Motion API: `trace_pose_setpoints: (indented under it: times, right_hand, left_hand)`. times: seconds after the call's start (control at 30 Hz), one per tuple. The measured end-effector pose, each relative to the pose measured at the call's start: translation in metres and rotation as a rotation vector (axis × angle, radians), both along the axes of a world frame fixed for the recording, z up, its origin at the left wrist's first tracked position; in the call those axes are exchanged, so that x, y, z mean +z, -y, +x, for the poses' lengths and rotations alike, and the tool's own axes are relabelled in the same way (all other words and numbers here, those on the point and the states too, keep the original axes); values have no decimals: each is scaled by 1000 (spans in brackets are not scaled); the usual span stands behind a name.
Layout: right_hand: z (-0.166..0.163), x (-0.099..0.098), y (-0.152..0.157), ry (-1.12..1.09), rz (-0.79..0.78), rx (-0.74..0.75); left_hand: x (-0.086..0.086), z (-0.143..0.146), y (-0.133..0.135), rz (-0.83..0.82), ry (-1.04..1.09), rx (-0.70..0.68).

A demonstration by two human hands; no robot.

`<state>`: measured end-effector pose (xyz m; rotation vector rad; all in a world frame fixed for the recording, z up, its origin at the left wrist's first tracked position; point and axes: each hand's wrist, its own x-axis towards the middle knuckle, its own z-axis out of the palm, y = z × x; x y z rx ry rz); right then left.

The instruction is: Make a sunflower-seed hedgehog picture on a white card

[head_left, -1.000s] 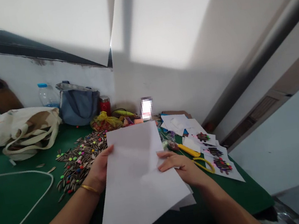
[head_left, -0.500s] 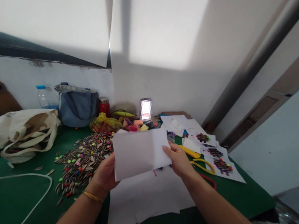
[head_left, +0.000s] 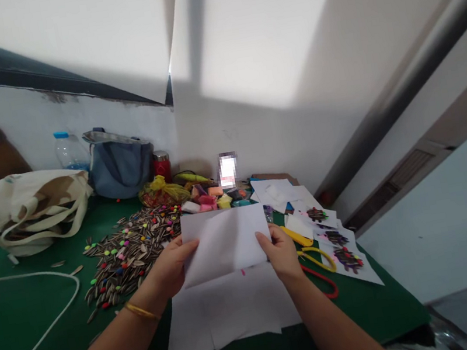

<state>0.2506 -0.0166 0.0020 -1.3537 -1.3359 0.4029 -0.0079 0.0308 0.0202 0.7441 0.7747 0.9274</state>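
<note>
A white sheet of paper [head_left: 226, 241] is held up between my two hands over the table. My left hand [head_left: 174, 264] grips its left edge, thumb on top. On the right edge, my right hand [head_left: 280, 247] pinches it the same way. Below lie more white sheets [head_left: 232, 311], spread and overlapping, with a small pink mark near the held sheet's lower edge. To the left of my left hand spreads a pile of striped sunflower seeds [head_left: 134, 250] mixed with small coloured balls. Beside my right hand are a yellow cutter [head_left: 297, 236] and yellow-handled scissors [head_left: 318, 259].
Colourful clay packs [head_left: 215, 200] and a lit phone [head_left: 228, 170] stand behind the paper. Papers with seed-covered shapes [head_left: 348, 260] lie right, near a red handle [head_left: 328, 287]. A cloth bag [head_left: 42, 199], blue bag [head_left: 120, 163], red jar [head_left: 162, 165] and white cable [head_left: 68, 290] lie left.
The held paper has dropped slightly and moved a little right. My left thumb now lies over its front on the left edge. More of the clay packs shows behind it.
</note>
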Motion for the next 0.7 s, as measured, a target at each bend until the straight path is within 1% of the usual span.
trace_pose_setpoints:
  times: [0.17, 0.27, 0.33, 0.43, 0.5, 0.57, 0.6, 0.63, 0.7]
  right_hand:
    - [7, -5, 5, -78, -51, -52]
    - [8, -5, 7, -131, -71, -78]
    - [5, -5, 8, -169, -67, -68]
    - [2, -7, 11, -221, -35, -33]
    - [4, -6, 12, -278, -10, 35]
    - [12, 0, 11, -311, -34, 158]
    - [18, 6, 11, -291, -73, 222]
    - [25, 14, 10, -229, -122, 257]
    - [38, 33, 10, 4, -206, 258]
  left_hand:
    - [4, -2, 4, 107, 51, -34]
    - [7, 0, 6, 141, 24, -43]
    - [8, 2, 7, 136, -36, -3]
    - [7, 6, 5, 124, -94, 116]
    - [4, 6, 2, 147, -116, 171]
    - [2, 5, 0, 187, -160, 186]
    - [2, 5, 0, 204, -197, 186]
    - [2, 5, 0, 219, -238, 179]
    - [3, 5, 3, 250, -323, 144]
